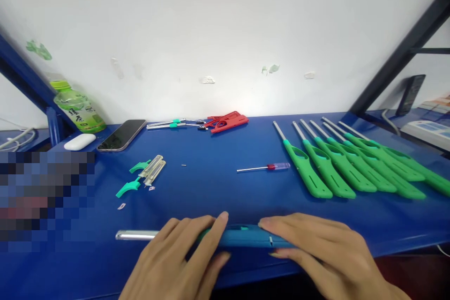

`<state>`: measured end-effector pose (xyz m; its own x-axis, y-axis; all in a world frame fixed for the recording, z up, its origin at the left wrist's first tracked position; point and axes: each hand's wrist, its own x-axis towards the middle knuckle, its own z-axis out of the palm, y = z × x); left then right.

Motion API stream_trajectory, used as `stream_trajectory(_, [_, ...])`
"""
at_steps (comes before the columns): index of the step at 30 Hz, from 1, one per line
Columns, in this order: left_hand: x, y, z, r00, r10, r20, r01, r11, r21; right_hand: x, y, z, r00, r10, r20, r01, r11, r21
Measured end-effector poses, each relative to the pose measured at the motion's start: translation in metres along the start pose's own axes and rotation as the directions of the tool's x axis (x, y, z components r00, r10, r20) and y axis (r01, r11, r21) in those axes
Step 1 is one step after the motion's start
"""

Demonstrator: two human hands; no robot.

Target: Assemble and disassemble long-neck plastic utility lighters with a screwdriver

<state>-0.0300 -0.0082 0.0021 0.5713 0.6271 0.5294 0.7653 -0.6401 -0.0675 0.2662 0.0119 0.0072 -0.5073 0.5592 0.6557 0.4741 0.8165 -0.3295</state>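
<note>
A blue long-nosed lighter (242, 238) lies crosswise near the table's front edge, its metal tube (135, 235) pointing left. My left hand (183, 253) is closed around the part where the tube meets the handle. The handle's right end sits in the grip of my right hand (316, 248), thumb below and fingers on top. A bit of green shows in the handle's slot. Beyond my hands lie a screwdriver (269, 167) with a red and clear handle, green triggers (128, 187), clear fuel tanks (153, 169) and small white pieces (121, 206).
Several green lighters (337, 164) lie side by side at the right. Red handle shells (230, 121) and metal tubes (167, 124) rest along the wall. At the left are a phone (123, 135), a white case (80, 141) and a green bottle (79, 108). Blue frame posts stand at both sides.
</note>
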Motion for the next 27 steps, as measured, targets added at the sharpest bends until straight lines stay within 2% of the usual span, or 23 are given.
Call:
stream_trajectory(4, [0.002,-0.002,0.006,0.999,0.017,0.048,-0.014,0.998,-0.065,-0.002,0.005,0.005,0.999,-0.003,0.052,0.007,0.997,-0.076])
stream_trajectory(9, [-0.001,0.002,0.009,0.996,-0.037,0.079,0.040,0.998,-0.039,-0.006,0.009,0.012,0.976,0.058,0.210,-0.010,0.975,-0.223])
stream_trajectory(11, [-0.001,0.004,0.006,0.995,-0.063,0.077,0.065,0.997,-0.033,-0.007,0.008,0.011,0.973,0.065,0.221,-0.006,0.966,-0.258])
stream_trajectory(13, [0.001,-0.001,0.001,0.995,-0.089,0.036,0.090,0.996,-0.027,-0.006,0.010,0.006,0.982,0.074,0.174,-0.025,0.963,-0.270])
stream_trajectory(16, [0.009,-0.026,-0.006,0.990,-0.132,-0.056,0.135,0.990,0.051,0.000,0.024,-0.006,0.987,0.118,0.105,-0.081,0.949,-0.305])
stream_trajectory(17, [0.014,-0.039,-0.006,0.988,-0.143,-0.053,0.148,0.984,0.098,0.003,0.032,-0.011,0.987,0.121,0.102,-0.079,0.936,-0.344])
stream_trajectory(19, [0.027,-0.067,-0.004,0.989,-0.148,0.013,0.144,0.975,0.171,0.011,0.050,-0.017,0.988,0.113,0.104,-0.055,0.890,-0.452])
stream_trajectory(22, [0.049,-0.099,0.006,0.980,-0.153,0.125,0.124,0.969,0.213,0.023,0.075,-0.021,0.980,0.093,0.176,0.017,0.843,-0.538])
stream_trajectory(24, [0.060,-0.108,0.012,0.970,-0.148,0.191,0.102,0.968,0.228,0.028,0.083,-0.020,0.974,0.089,0.208,0.037,0.845,-0.534])
stream_trajectory(27, [0.067,-0.110,0.017,0.959,-0.150,0.240,0.093,0.968,0.234,0.032,0.082,-0.018,0.969,0.107,0.221,0.019,0.864,-0.503])
